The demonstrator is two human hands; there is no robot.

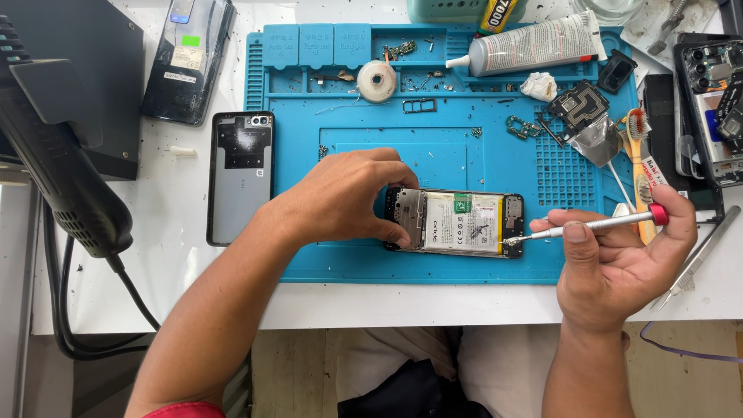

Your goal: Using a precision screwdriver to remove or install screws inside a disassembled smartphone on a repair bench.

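Right hand (619, 267), nearest the camera, pinches a slim silver screwdriver (588, 225) with a red cap between thumb and fingers, its tip resting on the lower right corner of an opened phone (455, 222). Left hand (348, 197) curls over the phone's left end, fingertips gripping its edges. Phone lies flat, battery exposed, on a blue work mat (364, 263). Beside the mat, left, rests a detached grey back cover (241, 176); a black hot-air tool (58, 166) lies further left. Farther back lie a roll of tape (377, 80) and a glue tube (534, 45).
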